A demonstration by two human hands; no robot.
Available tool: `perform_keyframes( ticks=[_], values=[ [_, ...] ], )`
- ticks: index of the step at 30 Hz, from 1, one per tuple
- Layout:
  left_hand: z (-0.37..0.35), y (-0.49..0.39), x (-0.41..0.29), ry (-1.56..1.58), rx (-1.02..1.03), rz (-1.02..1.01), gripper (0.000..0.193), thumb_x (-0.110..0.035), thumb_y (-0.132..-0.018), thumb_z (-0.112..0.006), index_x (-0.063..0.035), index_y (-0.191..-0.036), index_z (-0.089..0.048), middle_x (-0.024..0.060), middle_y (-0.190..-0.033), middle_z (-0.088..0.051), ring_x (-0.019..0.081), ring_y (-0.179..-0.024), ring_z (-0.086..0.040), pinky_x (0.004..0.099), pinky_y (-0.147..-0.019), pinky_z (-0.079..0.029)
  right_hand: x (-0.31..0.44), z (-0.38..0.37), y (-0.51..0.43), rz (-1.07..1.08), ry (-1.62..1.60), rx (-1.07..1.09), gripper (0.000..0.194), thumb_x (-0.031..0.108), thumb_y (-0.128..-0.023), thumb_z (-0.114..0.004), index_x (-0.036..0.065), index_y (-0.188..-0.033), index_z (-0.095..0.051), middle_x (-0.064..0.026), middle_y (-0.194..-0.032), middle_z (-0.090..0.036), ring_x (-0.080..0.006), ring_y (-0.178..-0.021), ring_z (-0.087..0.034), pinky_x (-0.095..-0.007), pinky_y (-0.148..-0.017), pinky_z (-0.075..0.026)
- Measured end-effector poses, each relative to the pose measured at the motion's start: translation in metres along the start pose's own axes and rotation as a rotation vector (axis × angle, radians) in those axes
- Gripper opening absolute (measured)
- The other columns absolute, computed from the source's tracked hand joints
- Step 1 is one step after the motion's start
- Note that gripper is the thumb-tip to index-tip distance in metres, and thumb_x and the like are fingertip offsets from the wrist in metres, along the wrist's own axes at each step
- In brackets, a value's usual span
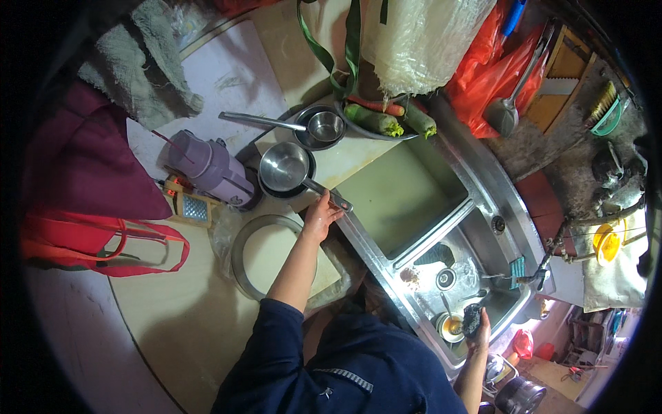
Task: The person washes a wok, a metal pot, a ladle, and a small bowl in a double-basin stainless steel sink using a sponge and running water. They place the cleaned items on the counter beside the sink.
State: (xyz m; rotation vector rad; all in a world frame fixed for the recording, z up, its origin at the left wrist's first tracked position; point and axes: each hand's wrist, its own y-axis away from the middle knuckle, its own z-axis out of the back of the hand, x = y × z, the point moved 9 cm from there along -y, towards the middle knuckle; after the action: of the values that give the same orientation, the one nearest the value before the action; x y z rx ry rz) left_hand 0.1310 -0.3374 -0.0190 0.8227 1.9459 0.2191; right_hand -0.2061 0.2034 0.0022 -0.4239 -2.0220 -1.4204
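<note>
My left hand [321,220] has its fingers at the flat handle of a small stainless-steel dipper [282,166]. The dipper's round bowl rests over a dark round vessel [314,171] on the counter. Over the near end of the steel sink [517,305], my right hand [482,328] grips a dark scouring pad [471,320]. Just left of that hand, a small bowl [445,334] with orange-yellow liquid and a spoon in it stands in the basin. Cloudy water fills the other basin [398,191].
A second dipper [326,127] sits in a dark bowl beside a basin of green vegetables and carrots [375,119]. Near my left arm are a round, metal-rimmed pan [248,253] and a purple thermos flask [212,165]. A faucet [535,278] reaches over the right basin.
</note>
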Motion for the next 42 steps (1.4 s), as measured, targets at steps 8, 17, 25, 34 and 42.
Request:
perform_keyframes(
  ticks=[8,17,25,34,42],
  values=[
    [0.051,0.018,0.020,0.045,-0.144,0.085,0.054,-0.044,-0.098,-0.058,-0.0059,-0.134,-0.047,0.0187,-0.130,-0.059,0.0332,-0.117,-0.061,0.0456,-0.100,-0.050,-0.036,-0.008,0.017,-0.180,-0.120,0.022,0.034,0.038,-0.094,-0.059,0.011,-0.112,-0.066,-0.0059,-0.100,-0.071,-0.0208,-0.082,-0.068,-0.0363,-0.063,-0.056],
    [-0.074,0.107,0.096,-0.465,0.143,0.229,0.016,-0.022,-0.099,-0.063,-0.0070,-0.106,-0.063,0.0063,-0.092,-0.068,0.0154,-0.082,-0.068,0.0276,-0.069,-0.054,-0.030,-0.028,0.001,0.027,0.238,0.015,0.070,0.016,-0.084,-0.079,0.002,-0.144,-0.043,-0.0121,-0.122,-0.060,-0.0208,-0.107,-0.062,-0.0340,-0.090,-0.052],
    [-0.261,0.179,0.238,-0.589,0.566,0.530,0.037,-0.024,-0.105,-0.053,-0.0024,-0.135,-0.050,0.0075,-0.120,-0.062,0.0177,-0.104,-0.062,0.0332,-0.093,-0.049,0.054,-0.163,0.072,1.160,0.857,0.280,0.071,0.014,-0.074,-0.078,0.004,-0.138,-0.048,-0.0224,-0.137,-0.051,-0.0424,-0.124,-0.051,-0.0460,-0.105,-0.044],
    [-0.435,0.141,0.190,-0.538,0.661,-0.052,0.038,-0.010,-0.101,-0.055,-0.0040,-0.137,-0.045,0.0053,-0.125,-0.058,0.0154,-0.112,-0.055,0.0329,-0.102,-0.043,0.099,-0.018,0.047,0.832,0.637,0.057,0.065,0.020,-0.083,-0.075,0.008,-0.142,-0.050,-0.0178,-0.132,-0.059,-0.0290,-0.108,-0.064,-0.0383,-0.095,-0.052],
    [-0.645,0.103,0.095,-0.498,0.816,-0.513,0.026,-0.024,-0.106,-0.054,-0.0037,-0.122,-0.054,0.0023,-0.115,-0.059,0.0107,-0.105,-0.053,0.0294,-0.096,-0.043,0.037,0.115,0.032,0.551,0.608,-0.101,0.039,0.019,-0.085,-0.072,0.004,-0.120,-0.067,-0.0141,-0.103,-0.071,-0.0236,-0.089,-0.069,-0.0347,-0.082,-0.055]
  ],
)
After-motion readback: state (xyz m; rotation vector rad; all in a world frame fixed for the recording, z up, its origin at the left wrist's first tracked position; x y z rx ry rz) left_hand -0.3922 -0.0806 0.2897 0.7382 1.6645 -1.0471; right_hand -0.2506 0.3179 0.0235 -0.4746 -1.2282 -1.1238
